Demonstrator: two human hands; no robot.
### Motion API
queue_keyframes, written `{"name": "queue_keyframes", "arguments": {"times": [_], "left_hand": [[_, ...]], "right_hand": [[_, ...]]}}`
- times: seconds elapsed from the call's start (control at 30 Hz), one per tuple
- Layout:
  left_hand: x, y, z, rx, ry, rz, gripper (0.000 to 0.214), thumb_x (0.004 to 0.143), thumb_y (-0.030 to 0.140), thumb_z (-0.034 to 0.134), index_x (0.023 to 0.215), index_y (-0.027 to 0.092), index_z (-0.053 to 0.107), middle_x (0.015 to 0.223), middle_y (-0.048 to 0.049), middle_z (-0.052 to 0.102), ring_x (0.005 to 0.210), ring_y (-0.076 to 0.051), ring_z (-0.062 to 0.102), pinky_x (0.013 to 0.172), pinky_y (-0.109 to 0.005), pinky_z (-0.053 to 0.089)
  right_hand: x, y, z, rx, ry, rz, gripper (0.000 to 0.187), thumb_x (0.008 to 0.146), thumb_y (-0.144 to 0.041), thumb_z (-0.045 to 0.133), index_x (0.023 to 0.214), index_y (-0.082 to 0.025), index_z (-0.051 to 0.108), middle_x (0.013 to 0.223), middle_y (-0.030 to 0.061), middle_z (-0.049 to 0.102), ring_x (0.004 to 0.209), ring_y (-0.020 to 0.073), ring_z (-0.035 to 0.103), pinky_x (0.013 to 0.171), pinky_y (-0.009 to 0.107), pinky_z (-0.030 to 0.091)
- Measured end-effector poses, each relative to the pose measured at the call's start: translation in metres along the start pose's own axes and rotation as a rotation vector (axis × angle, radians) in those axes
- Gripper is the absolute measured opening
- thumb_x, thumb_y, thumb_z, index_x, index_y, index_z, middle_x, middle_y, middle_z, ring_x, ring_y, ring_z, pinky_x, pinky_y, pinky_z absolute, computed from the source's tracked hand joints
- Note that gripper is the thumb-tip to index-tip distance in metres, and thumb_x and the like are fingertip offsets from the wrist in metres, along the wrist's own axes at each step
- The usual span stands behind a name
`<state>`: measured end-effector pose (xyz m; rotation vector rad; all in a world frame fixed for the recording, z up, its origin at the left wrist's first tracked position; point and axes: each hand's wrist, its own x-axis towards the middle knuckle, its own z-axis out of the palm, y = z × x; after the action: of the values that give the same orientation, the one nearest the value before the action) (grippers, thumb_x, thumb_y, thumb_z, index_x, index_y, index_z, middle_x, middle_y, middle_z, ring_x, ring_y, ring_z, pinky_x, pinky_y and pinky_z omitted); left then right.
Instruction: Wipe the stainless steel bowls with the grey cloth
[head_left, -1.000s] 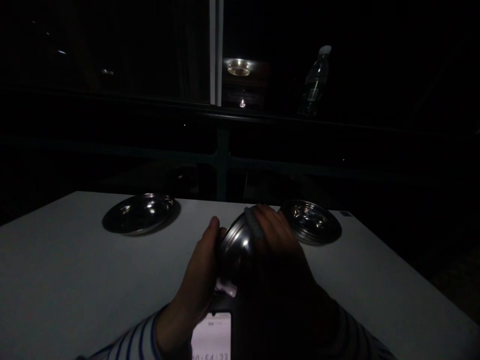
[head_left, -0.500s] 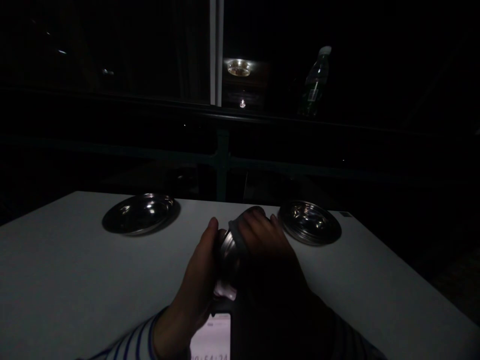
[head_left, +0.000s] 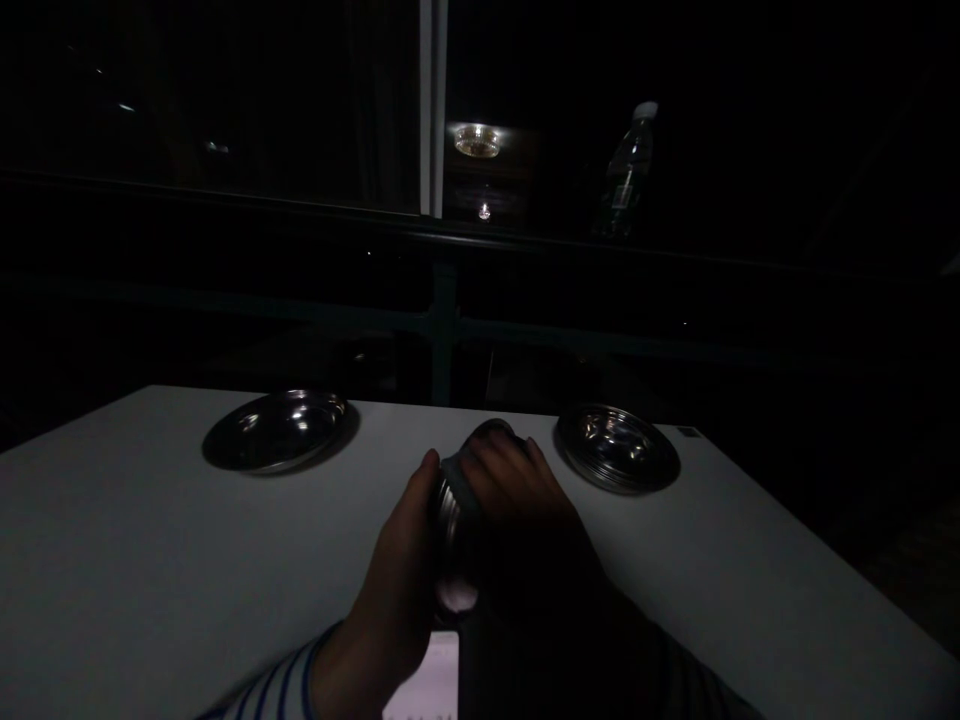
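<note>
Over the near middle of the white table (head_left: pixel 150 560), my left hand (head_left: pixel 394 570) grips a shiny metal dish (head_left: pixel 448 530) by its left side, thumb up along the rim. The dish is tilted on edge and mostly covered by my hands, so its full shape cannot be made out. My right hand (head_left: pixel 529 520) is closed over a greyish cloth (head_left: pixel 463 487) and presses it against the dish from the right. Just below the dish lies a phone (head_left: pixel 433 675) with its screen lit, partly hidden by my left wrist.
A wide metal plate (head_left: pixel 262 440) rests at the table's back left. Stacked metal dishes (head_left: pixel 619 450) stand at the back right. Behind the table are a dark railing (head_left: pixel 442 330) and a window frame (head_left: pixel 432 110); a plastic bottle (head_left: pixel 628 170) stands beyond.
My right hand and the cloth have shifted slightly left and down over the dish. The dish has turned a little, and less of the phone screen shows.
</note>
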<state>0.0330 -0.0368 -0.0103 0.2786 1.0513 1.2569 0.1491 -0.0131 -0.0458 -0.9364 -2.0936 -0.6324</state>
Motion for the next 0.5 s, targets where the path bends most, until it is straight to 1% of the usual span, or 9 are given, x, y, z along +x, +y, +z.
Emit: {"name": "queue_keyframes", "arguments": {"times": [0.07,0.1,0.17,0.23,0.33,0.43,0.5], "left_hand": [[-0.002,0.004,0.001,-0.03,-0.051,-0.004,0.023,0.077,0.035,0.059,0.068,0.014,0.063,0.047,0.0002,0.057,0.049,-0.015,0.059,0.053,-0.026,0.049],[-0.002,0.006,0.001,-0.049,-0.076,-0.012,0.023,0.078,0.034,0.057,0.067,0.014,0.062,0.048,-0.0003,0.057,0.047,-0.014,0.058,0.05,-0.025,0.048],[-0.004,0.011,0.003,-0.09,-0.117,-0.035,0.024,0.08,0.03,0.053,0.065,0.013,0.061,0.049,-0.0011,0.058,0.041,-0.011,0.055,0.043,-0.021,0.045],[-0.004,0.015,0.005,-0.132,-0.154,-0.05,0.025,0.082,0.026,0.049,0.065,0.012,0.059,0.049,-0.0009,0.057,0.038,-0.009,0.053,0.037,-0.017,0.041],[-0.005,0.021,0.006,-0.147,-0.206,-0.038,0.022,0.083,0.022,0.046,0.069,0.011,0.059,0.053,-0.0019,0.059,0.039,-0.008,0.053,0.037,-0.015,0.04],[-0.007,0.027,0.006,-0.093,-0.24,0.018,0.019,0.083,0.022,0.046,0.074,0.012,0.06,0.057,-0.0031,0.062,0.041,-0.01,0.055,0.038,-0.018,0.042],[-0.009,0.032,0.007,-0.059,-0.23,0.074,0.018,0.082,0.022,0.048,0.074,0.013,0.06,0.058,-0.0029,0.063,0.042,-0.011,0.056,0.037,-0.019,0.042]], "right_hand": [[-0.001,-0.009,-0.002,0.01,0.004,-0.047,0.036,0.088,-0.029,0.037,0.117,-0.012,0.051,0.123,0.0095,0.055,0.126,0.0219,0.036,0.107,0.043,0.023],[-0.002,-0.013,-0.004,0.012,-0.016,-0.073,0.038,0.088,-0.028,0.038,0.12,-0.012,0.049,0.125,0.0087,0.053,0.127,0.0221,0.033,0.108,0.043,0.021],[-0.005,-0.019,-0.005,0.002,-0.054,-0.117,0.042,0.088,-0.028,0.038,0.125,-0.01,0.046,0.131,0.0077,0.049,0.131,0.0229,0.028,0.11,0.043,0.018],[-0.009,-0.021,-0.003,-0.027,-0.054,-0.168,0.043,0.089,-0.028,0.038,0.128,-0.01,0.044,0.134,0.0066,0.045,0.133,0.0227,0.025,0.112,0.042,0.015],[-0.014,-0.019,0.008,-0.068,0.045,-0.217,0.038,0.091,-0.027,0.036,0.125,-0.014,0.048,0.134,0.0031,0.046,0.133,0.0199,0.024,0.113,0.041,0.012],[-0.017,-0.016,0.017,-0.121,0.159,-0.269,0.034,0.092,-0.024,0.034,0.118,-0.02,0.054,0.133,-0.0022,0.048,0.132,0.017,0.026,0.114,0.041,0.011],[-0.018,-0.015,0.017,-0.155,0.163,-0.291,0.034,0.092,-0.025,0.034,0.117,-0.022,0.055,0.132,-0.0043,0.048,0.131,0.0162,0.027,0.115,0.041,0.01]]}}
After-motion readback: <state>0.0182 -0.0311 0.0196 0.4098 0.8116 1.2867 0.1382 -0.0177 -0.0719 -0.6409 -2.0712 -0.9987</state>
